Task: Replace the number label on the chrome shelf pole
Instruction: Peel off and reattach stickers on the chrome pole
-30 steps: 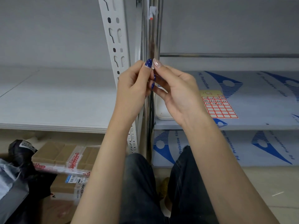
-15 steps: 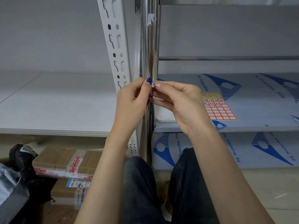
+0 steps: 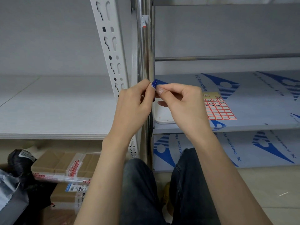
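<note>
The chrome shelf pole (image 3: pixel 145 51) runs upright through the middle of the view. High on it sticks a small white label (image 3: pixel 145 20) with a red edge. In front of the pole, my left hand (image 3: pixel 133 104) and my right hand (image 3: pixel 181 104) meet fingertip to fingertip, thumbs and forefingers pinched together on something tiny that the fingers hide. A sheet of red-bordered number labels (image 3: pixel 218 107) lies on the right shelf, just right of my right hand.
A white slotted upright (image 3: pixel 112 46) stands left of the pole. A white tray (image 3: pixel 162 116) lies on the film-covered right shelf (image 3: pixel 259 98). Cardboard boxes (image 3: pixel 65 168) and a black bag (image 3: pixel 19 161) sit on the floor at lower left. My knees are below the hands.
Both hands have dropped down the pole, from about the height of the rail to the level of the shelf, still pinched together.
</note>
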The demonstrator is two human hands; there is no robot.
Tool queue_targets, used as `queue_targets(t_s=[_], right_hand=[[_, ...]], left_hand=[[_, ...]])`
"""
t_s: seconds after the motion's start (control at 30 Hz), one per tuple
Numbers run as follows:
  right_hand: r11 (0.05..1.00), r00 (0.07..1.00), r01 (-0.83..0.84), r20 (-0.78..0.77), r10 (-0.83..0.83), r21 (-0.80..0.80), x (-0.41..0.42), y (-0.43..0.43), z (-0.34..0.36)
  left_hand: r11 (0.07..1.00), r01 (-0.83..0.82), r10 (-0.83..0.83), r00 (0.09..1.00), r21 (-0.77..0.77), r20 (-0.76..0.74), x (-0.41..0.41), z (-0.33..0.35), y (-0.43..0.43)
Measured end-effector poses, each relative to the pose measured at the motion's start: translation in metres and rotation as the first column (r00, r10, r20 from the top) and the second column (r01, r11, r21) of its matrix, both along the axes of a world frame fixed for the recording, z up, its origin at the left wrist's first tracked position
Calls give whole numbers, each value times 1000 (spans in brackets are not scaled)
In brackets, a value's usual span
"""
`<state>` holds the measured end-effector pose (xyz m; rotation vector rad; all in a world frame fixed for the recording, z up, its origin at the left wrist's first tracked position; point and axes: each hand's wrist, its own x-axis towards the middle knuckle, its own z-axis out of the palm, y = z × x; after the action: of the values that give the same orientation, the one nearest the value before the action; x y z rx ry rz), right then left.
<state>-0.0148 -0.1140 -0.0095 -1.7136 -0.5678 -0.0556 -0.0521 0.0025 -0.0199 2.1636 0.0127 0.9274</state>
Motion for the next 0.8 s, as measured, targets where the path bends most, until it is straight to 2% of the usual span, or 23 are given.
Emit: queue_targets(t_s=[0.13, 0.2, 0.23, 0.3, 0.37, 0.43, 0.53, 0.67, 0.73, 0.8], right_hand=[[990, 987, -43, -151, 63, 135, -5, 0, -4], [963, 961, -68, -244, 134, 262, -7, 0, -6], [924, 919, -88, -328, 220, 373, -7, 0, -7], [811, 763, -73, -491, 420, 581, -3, 1, -12], [753, 619, -8, -588, 520, 658, 4, 2, -19], [743, 539, 59, -647, 538, 667, 12, 4, -26], [790, 543, 124, -707, 452, 600, 33, 2, -39], [891, 641, 257, -756, 132, 373, 71, -3, -63], [952, 722, 250, -689, -63, 175, 90, -7, -75], [976, 809, 215, -557, -189, -19, 102, -8, -81]], left_hand=[[995, 20, -18, 999, -93, 31, 2, -3, -1], [989, 43, -38, 999, -142, 32, 2, -4, -3], [984, 50, -46, 998, -170, 31, 3, -6, -4], [960, 75, -73, 997, -269, 19, 4, -7, -6], [893, 133, -143, 990, -431, 9, 6, -10, -9], [792, 156, -203, 979, -591, -13, 9, -17, -13], [684, 98, -253, 961, -723, -109, 12, -30, -15], [677, 8, -272, 932, -736, -240, 11, -38, -6], [685, 6, -265, 933, -729, -242, 10, -36, 0], [693, 3, -244, 942, -721, -231, 9, -30, 7]])
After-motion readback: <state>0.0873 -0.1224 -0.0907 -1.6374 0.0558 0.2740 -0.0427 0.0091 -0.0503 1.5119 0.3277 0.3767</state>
